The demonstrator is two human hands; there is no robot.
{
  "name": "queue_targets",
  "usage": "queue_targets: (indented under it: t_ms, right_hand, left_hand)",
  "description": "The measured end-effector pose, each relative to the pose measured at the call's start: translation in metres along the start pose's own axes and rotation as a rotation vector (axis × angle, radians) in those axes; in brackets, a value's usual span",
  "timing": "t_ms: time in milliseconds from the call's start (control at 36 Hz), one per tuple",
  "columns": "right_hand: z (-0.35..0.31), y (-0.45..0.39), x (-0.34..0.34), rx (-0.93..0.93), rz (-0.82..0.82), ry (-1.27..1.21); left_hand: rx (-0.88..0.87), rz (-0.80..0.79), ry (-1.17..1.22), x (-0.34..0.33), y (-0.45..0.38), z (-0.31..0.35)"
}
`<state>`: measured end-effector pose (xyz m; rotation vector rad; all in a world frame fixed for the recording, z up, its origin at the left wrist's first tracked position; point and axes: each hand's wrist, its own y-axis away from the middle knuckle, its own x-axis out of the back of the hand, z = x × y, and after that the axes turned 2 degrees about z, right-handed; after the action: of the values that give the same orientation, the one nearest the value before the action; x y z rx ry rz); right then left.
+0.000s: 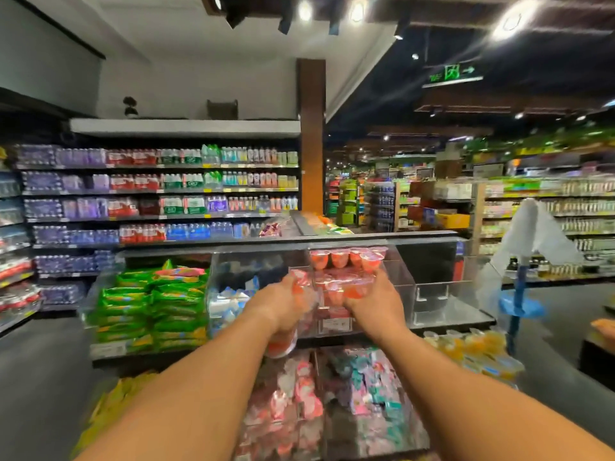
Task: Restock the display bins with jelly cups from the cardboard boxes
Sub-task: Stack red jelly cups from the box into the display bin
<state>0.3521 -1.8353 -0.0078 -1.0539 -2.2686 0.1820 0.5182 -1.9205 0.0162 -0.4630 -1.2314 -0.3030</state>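
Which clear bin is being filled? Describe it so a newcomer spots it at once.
Find the brown pillar, then drop to the display stand's upper tier in front of it. The clear acrylic bin sits third from the left, right of the green snack packs. It alone holds red jelly cups; the left hand and right hand grip more at its front.

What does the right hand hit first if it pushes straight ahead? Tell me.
Probably the red jelly cups stacked in the clear bin; the right hand already holds cups right before them. Depth is unclear.
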Motion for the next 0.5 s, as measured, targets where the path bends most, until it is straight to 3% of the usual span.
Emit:
queue_targets:
  t_ms: [500]
  right_hand:
    - [0.046,-0.17,-0.086,-0.118,0.021,-0.008]
  left_hand:
    - [0.021,0.108,-0.01,0.012,-0.164,0.004]
